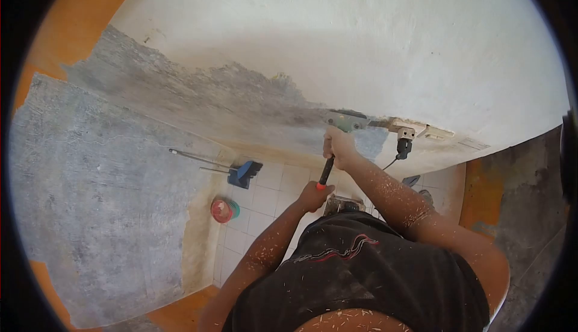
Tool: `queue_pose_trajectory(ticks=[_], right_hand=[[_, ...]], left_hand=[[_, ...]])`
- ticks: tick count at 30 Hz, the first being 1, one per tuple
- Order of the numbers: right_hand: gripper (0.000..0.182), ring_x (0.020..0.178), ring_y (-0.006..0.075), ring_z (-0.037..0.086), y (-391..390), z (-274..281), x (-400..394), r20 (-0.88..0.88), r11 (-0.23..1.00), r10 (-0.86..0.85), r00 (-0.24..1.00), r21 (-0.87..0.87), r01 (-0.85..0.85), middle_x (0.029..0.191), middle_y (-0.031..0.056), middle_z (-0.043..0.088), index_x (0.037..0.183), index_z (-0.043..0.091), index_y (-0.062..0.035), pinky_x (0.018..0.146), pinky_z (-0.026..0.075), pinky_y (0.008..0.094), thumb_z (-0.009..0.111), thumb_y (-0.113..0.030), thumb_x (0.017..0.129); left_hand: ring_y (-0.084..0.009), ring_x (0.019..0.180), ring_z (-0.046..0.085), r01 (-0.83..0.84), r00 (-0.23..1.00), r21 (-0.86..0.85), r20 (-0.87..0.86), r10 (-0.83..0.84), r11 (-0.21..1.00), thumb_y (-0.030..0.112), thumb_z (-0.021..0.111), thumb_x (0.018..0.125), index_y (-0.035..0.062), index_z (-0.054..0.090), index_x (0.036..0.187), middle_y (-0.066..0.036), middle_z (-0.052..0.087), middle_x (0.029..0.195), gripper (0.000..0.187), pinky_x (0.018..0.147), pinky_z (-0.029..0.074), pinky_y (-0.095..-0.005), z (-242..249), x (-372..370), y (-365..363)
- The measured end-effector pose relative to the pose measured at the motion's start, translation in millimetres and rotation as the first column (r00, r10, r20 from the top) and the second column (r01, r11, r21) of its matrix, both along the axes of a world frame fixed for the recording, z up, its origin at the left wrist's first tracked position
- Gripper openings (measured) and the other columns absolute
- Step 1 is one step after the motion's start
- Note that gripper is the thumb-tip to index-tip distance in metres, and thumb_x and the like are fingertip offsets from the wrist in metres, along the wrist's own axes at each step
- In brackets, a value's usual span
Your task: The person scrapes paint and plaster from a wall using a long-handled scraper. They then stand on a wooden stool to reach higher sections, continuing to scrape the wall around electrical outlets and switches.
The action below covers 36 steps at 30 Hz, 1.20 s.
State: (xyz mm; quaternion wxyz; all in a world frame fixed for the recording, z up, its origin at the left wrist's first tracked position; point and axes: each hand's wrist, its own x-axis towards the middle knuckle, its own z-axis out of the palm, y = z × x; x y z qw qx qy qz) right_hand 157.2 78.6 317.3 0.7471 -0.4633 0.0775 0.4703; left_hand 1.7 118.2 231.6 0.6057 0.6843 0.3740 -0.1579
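A long-handled scraper (329, 169) with a black shaft and an orange-red band runs up to the wall. My right hand (341, 146) is wrapped round it just below its broad grey-green head (349, 121). Lower down, my left hand (314, 197) grips the handle near the band. The head lies against the wall along the border between white paint (373, 43) and bare grey plaster (241, 91). Its blade edge is hard to make out. Pale flakes speckle both forearms.
Right of the scraper head, a wall socket (407, 133) holds a black plug (403, 146) with a hanging cord. On the tiled floor (265, 196) stand a blue dustpan (244, 174) and a red and green bucket (224, 210). Another grey wall (108, 199) rises on the left.
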Motion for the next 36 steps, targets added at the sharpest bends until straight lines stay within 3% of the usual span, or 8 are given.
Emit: queue_pose_trajectory(ticks=[7, 11, 13, 15, 19, 26, 32, 36], right_hand=[[0.017, 0.035, 0.0147, 0.033, -3.6, -13.8, 2.4, 0.093, 0.999, 0.035, 0.995, -0.03, -0.033, 0.045, 0.002, 0.033, 0.057, 0.04, -0.0097, 0.035, 0.029, 0.029, 0.05, -0.01, 0.07], [0.016, 0.036, 0.0155, 0.033, 2.4, 33.4, 8.8, 0.08, 0.99, 0.039, 0.996, 0.134, -0.049, 0.045, 0.0023, 0.032, 0.056, 0.04, -0.0097, 0.038, 0.028, 0.0301, 0.05, -0.01, 0.069], [0.017, 0.037, 0.0154, 0.032, -0.9, 30.5, 4.7, 0.119, 0.994, 0.025, 0.993, 0.105, -0.038, 0.044, 0.0031, 0.032, 0.056, 0.039, -0.0096, 0.039, 0.027, 0.0305, 0.051, -0.01, 0.069], [0.018, 0.036, 0.0157, 0.033, -5.2, -5.0, -0.1, 0.058, 0.999, 0.045, 0.997, 0.022, -0.046, 0.043, 0.0042, 0.032, 0.055, 0.038, -0.0094, 0.038, 0.028, 0.0305, 0.051, -0.01, 0.069], [0.021, 0.033, 0.0167, 0.033, -4.2, -20.5, 5.1, 0.063, 0.993, 0.11, 0.992, -0.051, -0.107, 0.041, 0.0039, 0.032, 0.053, 0.037, -0.0113, 0.034, 0.028, 0.0307, 0.051, -0.01, 0.069], [0.019, 0.039, 0.0111, 0.028, 12.5, 46.0, 5.2, 0.081, 0.972, 0.109, 0.991, 0.198, -0.123, 0.047, -0.0026, 0.028, 0.058, 0.036, -0.0128, 0.041, 0.028, 0.0279, 0.05, -0.009, 0.07], [0.018, 0.042, 0.0106, 0.032, 12.2, 29.6, -5.6, 0.014, 0.966, 0.176, 0.984, 0.191, -0.176, 0.049, -0.003, 0.03, 0.06, 0.037, -0.0132, 0.044, 0.03, 0.0272, 0.049, -0.009, 0.071], [0.017, 0.046, 0.0112, 0.034, 30.9, 46.5, -16.1, -0.014, 0.912, 0.305, 0.952, 0.294, -0.287, 0.053, -0.0026, 0.032, 0.061, 0.038, -0.0117, 0.049, 0.033, 0.0273, 0.05, -0.012, 0.073]], left_hand=[[-0.01, 0.036, 0.039, -0.091, 0.994, 0.014, 0.059, 0.09, 0.996, 0.035, 0.064, 0.078, 0.0088, 0.048, 0.055, 0.001, 0.044, 0.046, 0.038, 0.036, 0.031, -0.0267, -11.2, -4.6, -24.3], [-0.0095, 0.036, 0.039, -0.03, 0.967, 0.138, 0.253, -0.006, 0.99, 0.035, 0.063, 0.079, 0.0082, 0.048, 0.054, 0.001, 0.043, 0.046, 0.039, 0.035, 0.031, -0.0263, 12.2, 7.8, 8.8], [-0.009, 0.036, 0.039, -0.021, 0.983, 0.18, 0.182, -0.012, 0.983, 0.035, 0.062, 0.079, 0.0079, 0.049, 0.055, 0.001, 0.043, 0.046, 0.039, 0.035, 0.031, -0.0266, 16.2, 4.4, 4.9], [-0.0096, 0.037, 0.039, -0.063, 0.998, -0.018, 0.025, 0.063, 0.998, 0.037, 0.062, 0.079, 0.0065, 0.052, 0.06, -0.001, 0.047, 0.049, 0.037, 0.035, 0.031, -0.0279, 3.1, -3.8, -15.2], [-0.0129, 0.041, 0.044, -0.102, 0.993, 0.05, 0.056, 0.099, 0.994, 0.038, 0.064, 0.077, 0.0041, 0.053, 0.059, -0.003, 0.049, 0.051, 0.04, 0.039, 0.035, -0.0305, -16.4, -3.9, -24.9], [-0.0096, 0.045, 0.046, -0.058, 0.98, 0.149, 0.196, 0.028, 0.987, 0.033, 0.065, 0.078, 0.0026, 0.054, 0.062, -0.002, 0.051, 0.053, 0.036, 0.043, 0.038, -0.0277, 38.4, 0.0, 21.2], [-0.0116, 0.056, 0.052, -0.298, 0.826, -0.192, 0.439, 0.353, 0.935, 0.026, 0.06, 0.082, 0.0022, 0.054, 0.077, -0.004, 0.054, 0.063, 0.025, 0.052, 0.043, -0.0267, -0.2, -56.5, -8.8], [-0.0192, 0.061, 0.055, -0.408, 0.579, -0.562, 0.451, 0.679, 0.72, 0.036, 0.049, 0.084, 0.0006, 0.053, 0.083, -0.008, 0.054, 0.068, 0.036, 0.055, 0.044, -0.0303, -15.4, -85.6, -12.6]])
